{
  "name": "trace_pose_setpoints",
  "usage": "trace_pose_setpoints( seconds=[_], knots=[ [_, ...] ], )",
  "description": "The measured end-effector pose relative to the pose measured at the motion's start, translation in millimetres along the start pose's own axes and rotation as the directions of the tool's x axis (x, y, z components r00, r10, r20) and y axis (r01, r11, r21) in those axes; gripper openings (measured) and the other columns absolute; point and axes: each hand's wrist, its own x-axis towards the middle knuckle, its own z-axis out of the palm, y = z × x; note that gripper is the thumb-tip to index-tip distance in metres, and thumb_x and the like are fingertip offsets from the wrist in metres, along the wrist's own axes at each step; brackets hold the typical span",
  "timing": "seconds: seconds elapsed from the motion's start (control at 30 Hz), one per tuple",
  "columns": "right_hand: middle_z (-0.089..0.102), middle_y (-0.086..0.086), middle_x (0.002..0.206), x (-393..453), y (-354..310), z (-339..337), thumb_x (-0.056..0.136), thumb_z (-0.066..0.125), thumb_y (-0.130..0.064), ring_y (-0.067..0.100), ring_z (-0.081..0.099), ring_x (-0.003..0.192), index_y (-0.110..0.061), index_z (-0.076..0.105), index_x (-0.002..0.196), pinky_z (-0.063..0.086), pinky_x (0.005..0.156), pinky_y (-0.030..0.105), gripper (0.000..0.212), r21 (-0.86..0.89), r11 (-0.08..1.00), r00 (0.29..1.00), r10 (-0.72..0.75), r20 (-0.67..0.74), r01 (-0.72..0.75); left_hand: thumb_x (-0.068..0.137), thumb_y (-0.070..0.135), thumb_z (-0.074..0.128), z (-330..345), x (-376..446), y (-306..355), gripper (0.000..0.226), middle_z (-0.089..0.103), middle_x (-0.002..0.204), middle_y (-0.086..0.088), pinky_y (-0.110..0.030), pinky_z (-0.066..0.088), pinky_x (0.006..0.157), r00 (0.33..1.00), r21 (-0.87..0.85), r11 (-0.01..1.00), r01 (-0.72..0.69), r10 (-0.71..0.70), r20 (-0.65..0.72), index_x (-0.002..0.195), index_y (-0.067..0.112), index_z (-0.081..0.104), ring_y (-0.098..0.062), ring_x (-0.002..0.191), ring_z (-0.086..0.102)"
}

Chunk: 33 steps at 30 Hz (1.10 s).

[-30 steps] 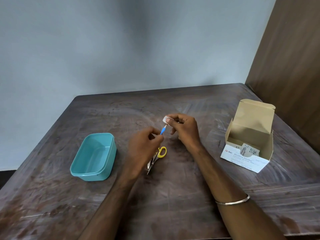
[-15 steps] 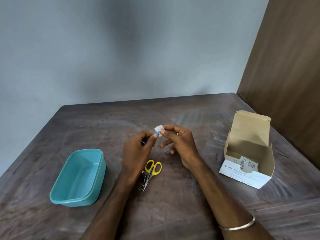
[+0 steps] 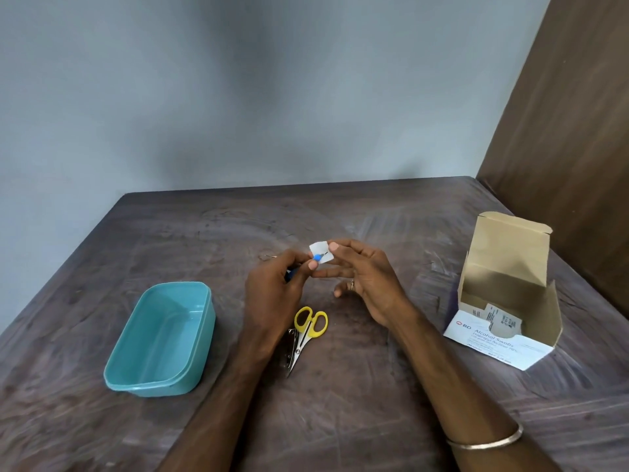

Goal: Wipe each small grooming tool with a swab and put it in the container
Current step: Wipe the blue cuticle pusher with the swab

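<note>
My left hand (image 3: 275, 291) grips a small blue-handled grooming tool (image 3: 317, 257) above the middle of the table; most of the tool is hidden in my fingers. My right hand (image 3: 364, 277) pinches a small white swab (image 3: 320, 249) against the tool's blue tip. An empty teal plastic container (image 3: 160, 338) stands on the table to the left. Yellow-handled scissors (image 3: 308, 330) lie just below my hands, with a metal nail clipper (image 3: 292, 345) partly under them.
An open cardboard box of alcohol swabs (image 3: 503, 301) stands at the right with sachets inside. The dark wooden table (image 3: 340, 403) meets a grey wall behind and a brown panel (image 3: 571, 131) at the right.
The tool has slid further into my left hand, so less blue shows, while the swab stays pinched at its tip. The camera view shifted, moving everything lower and left in frame.
</note>
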Motion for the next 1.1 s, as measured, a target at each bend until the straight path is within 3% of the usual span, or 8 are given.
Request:
trace_pose_setpoints(
  seconds=[0.1, 0.23, 0.43, 0.67, 0.83, 0.93, 1.03, 1.1],
  knots=[
    [0.077, 0.011, 0.107, -0.2, 0.2, -2.8, 0.094, 0.066, -0.016, 0.033, 0.075, 0.096, -0.008, 0.071, 0.109, 0.047, 0.052, 0.029, 0.018, -0.028, 0.999, 0.999, -0.021, 0.028, 0.021, 0.086, 0.016, 0.073, -1.5, -0.2, -2.0, 0.007, 0.063, 0.079, 0.020, -0.006, 0.040, 0.065, 0.997, 0.055, 0.996, -0.073, 0.074, 0.000, 0.093, 0.018, 0.076, 0.007, 0.073, 0.058],
    [0.077, 0.012, 0.105, 1.4, 2.2, -4.4, 0.090, 0.070, -0.009, 0.033, 0.076, 0.093, -0.010, 0.073, 0.101, 0.046, 0.051, 0.028, 0.011, -0.056, 0.998, 0.998, -0.031, 0.045, 0.034, 0.086, 0.018, 0.073, -1.9, 0.8, -6.0, 0.003, 0.066, 0.074, 0.010, -0.013, 0.037, 0.061, 0.994, 0.114, 0.987, -0.111, 0.112, -0.003, 0.089, 0.018, 0.074, -0.004, 0.068, 0.053],
    [0.075, 0.011, 0.097, 6.1, 6.4, -7.1, 0.088, 0.069, -0.007, 0.025, 0.068, 0.076, -0.011, 0.076, 0.093, 0.041, 0.049, 0.029, 0.010, -0.088, 0.993, 0.996, -0.085, -0.013, 0.084, 0.087, 0.020, 0.073, -2.5, 2.5, -9.2, 0.003, 0.068, 0.074, 0.004, -0.030, 0.044, 0.063, 0.996, 0.136, 0.987, -0.083, 0.084, 0.000, 0.088, 0.018, 0.073, -0.012, 0.068, 0.057],
    [0.077, 0.006, 0.081, 5.3, 8.4, -8.5, 0.083, 0.079, -0.011, 0.023, 0.064, 0.057, -0.010, 0.076, 0.093, 0.038, 0.044, 0.024, 0.011, -0.244, 0.951, 0.980, -0.198, 0.001, 0.192, 0.085, 0.024, 0.072, -2.8, 3.0, -12.2, 0.005, 0.069, 0.072, 0.002, -0.033, 0.044, 0.063, 0.992, 0.178, 0.976, -0.124, 0.126, 0.000, 0.088, 0.019, 0.074, -0.016, 0.067, 0.058],
    [0.078, 0.004, 0.084, 5.3, 9.2, -9.9, 0.085, 0.079, -0.015, 0.027, 0.066, 0.054, -0.011, 0.078, 0.098, 0.047, 0.048, 0.023, 0.014, -0.439, 0.844, 0.947, -0.315, 0.061, 0.309, 0.085, 0.025, 0.067, -6.8, 3.3, -11.8, 0.011, 0.065, 0.068, -0.001, -0.033, 0.039, 0.062, 0.986, 0.241, 0.957, -0.162, 0.169, -0.009, 0.086, 0.017, 0.074, -0.020, 0.067, 0.055],
    [0.076, 0.000, 0.084, 6.5, 12.4, -9.6, 0.087, 0.077, -0.021, 0.022, 0.066, 0.053, -0.018, 0.078, 0.097, 0.057, 0.056, 0.035, 0.010, -0.558, 0.746, 0.924, -0.363, 0.119, 0.364, 0.084, 0.026, 0.066, -8.5, 5.0, -14.6, 0.012, 0.066, 0.069, -0.001, -0.033, 0.040, 0.064, 0.981, 0.292, 0.939, -0.180, 0.194, -0.019, 0.084, 0.017, 0.074, -0.021, 0.069, 0.055],
    [0.072, -0.001, 0.075, 6.4, 13.4, -8.1, 0.092, 0.071, -0.025, 0.018, 0.064, 0.053, -0.023, 0.076, 0.089, 0.055, 0.055, 0.040, 0.006, -0.648, 0.658, 0.912, -0.377, 0.159, 0.385, 0.086, 0.032, 0.062, -8.3, 6.1, -17.3, 0.016, 0.067, 0.074, 0.002, -0.036, 0.042, 0.066, 0.980, 0.298, 0.936, -0.187, 0.198, -0.008, 0.084, 0.020, 0.072, -0.022, 0.073, 0.056],
    [0.069, -0.004, 0.069, 6.6, 14.0, -7.5, 0.094, 0.066, -0.024, 0.018, 0.062, 0.053, -0.027, 0.071, 0.081, 0.052, 0.055, 0.045, 0.014, -0.691, 0.594, 0.897, -0.400, 0.190, 0.411, 0.086, 0.035, 0.061, -7.5, 5.2, -15.5, 0.019, 0.067, 0.074, 0.003, -0.037, 0.042, 0.066, 0.978, 0.293, 0.935, -0.199, 0.207, 0.004, 0.084, 0.020, 0.073, -0.021, 0.074, 0.055]
  ],
)
